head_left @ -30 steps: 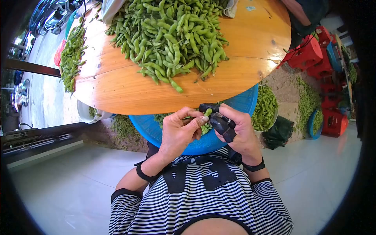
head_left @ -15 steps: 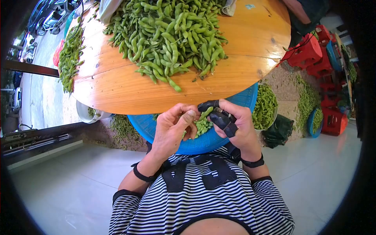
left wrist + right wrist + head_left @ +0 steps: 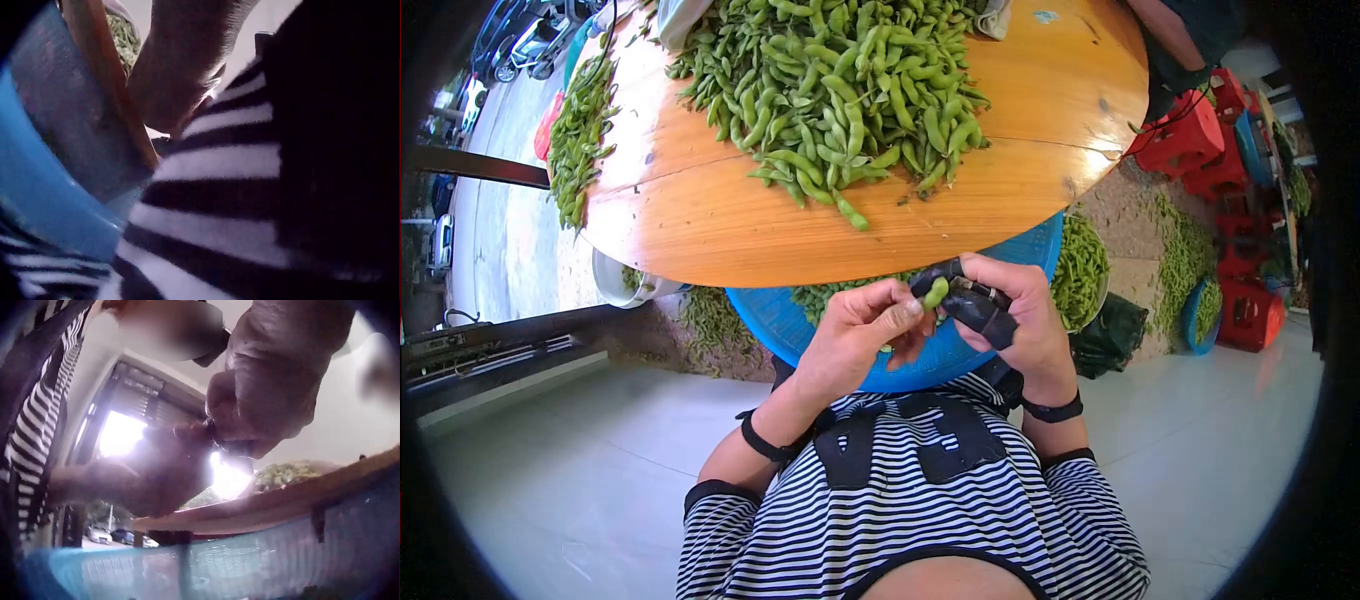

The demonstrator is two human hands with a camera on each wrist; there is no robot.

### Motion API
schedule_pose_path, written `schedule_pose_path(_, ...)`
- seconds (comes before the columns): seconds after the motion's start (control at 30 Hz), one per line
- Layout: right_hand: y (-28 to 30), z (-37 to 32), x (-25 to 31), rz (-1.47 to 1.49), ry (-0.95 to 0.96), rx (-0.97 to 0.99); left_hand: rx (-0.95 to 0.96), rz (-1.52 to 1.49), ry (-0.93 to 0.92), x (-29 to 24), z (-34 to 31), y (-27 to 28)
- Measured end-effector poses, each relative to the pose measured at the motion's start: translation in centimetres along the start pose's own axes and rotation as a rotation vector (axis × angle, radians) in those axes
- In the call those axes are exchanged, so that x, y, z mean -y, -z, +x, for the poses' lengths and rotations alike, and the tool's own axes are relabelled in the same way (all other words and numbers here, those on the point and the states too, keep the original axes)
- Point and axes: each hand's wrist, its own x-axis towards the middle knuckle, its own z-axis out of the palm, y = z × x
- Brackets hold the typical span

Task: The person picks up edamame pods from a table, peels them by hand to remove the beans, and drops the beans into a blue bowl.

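Observation:
A green pod (image 3: 936, 292) is between the two hands in the head view, over a blue basket (image 3: 775, 335) holding shelled beans. The left hand (image 3: 862, 335) pinches the pod's lower left end between thumb and finger. Black wrapping covers the thumb and a finger of the right hand (image 3: 1017, 315), which pinches the pod from the other side. In the right wrist view the right hand (image 3: 275, 381) and the left hand (image 3: 156, 469) meet, the pod hidden between them. The left wrist view shows mostly striped shirt (image 3: 219, 162) and part of a hand (image 3: 184, 62).
A large heap of pods (image 3: 840, 100) lies on the wooden table (image 3: 700, 235), just beyond the hands. Another strip of pods (image 3: 580, 140) lines its left edge. Right of the basket stand a bucket of pods (image 3: 1080, 270) and a dark green bag (image 3: 1108, 335); red stools (image 3: 1185, 140) are farther right.
Half a second ago the left fingers were slightly apart from the pod's exposed length; now the thumb is against its end. The pod between the hands looks shorter and more upright.

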Motion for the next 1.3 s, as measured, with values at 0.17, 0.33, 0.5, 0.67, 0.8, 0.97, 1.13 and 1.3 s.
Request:
schedule_pose_path(0.17,-1.7,-0.2,-0.2,-0.44,0.322,-0.111,-0.279,0.729,-0.349,-0.2,0.1,-1.3)
schedule_pose_path(0.33,-1.3,-0.4,-0.1,-0.483,0.344,-0.104,-0.205,0.855,-0.324,-1.8,-0.1,-1.4)
schedule_pose_path(0.5,-1.2,-0.1,-0.4,-0.403,0.277,-0.087,-0.117,0.707,-0.176,-1.9,0.1,-0.7)
schedule_pose_path(0.67,-3.0,-0.5,-1.3,-0.482,0.291,-0.218,-0.153,0.402,-0.176,-1.0,0.3,-1.2)
schedule_pose_path(0.8,-4.9,-0.8,-2.0,-0.701,0.413,-0.374,-0.266,0.328,-0.188,-0.3,0.4,-2.1)
schedule_pose_path(0.97,-5.9,-0.6,-2.9,-0.768,0.514,-0.463,-0.355,0.2,-0.221,0.4,0.3,-2.9)
schedule_pose_path(1.13,-5.9,-0.5,-2.9,-0.748,0.512,-0.466,-0.363,0.109,-0.203,0.8,0.4,-3.0)
schedule_pose_path(1.3,-5.8,-0.4,-3.1,-0.75,0.549,-0.48,-0.367,-0.015,-0.226,0.9,0.7,-3.2)
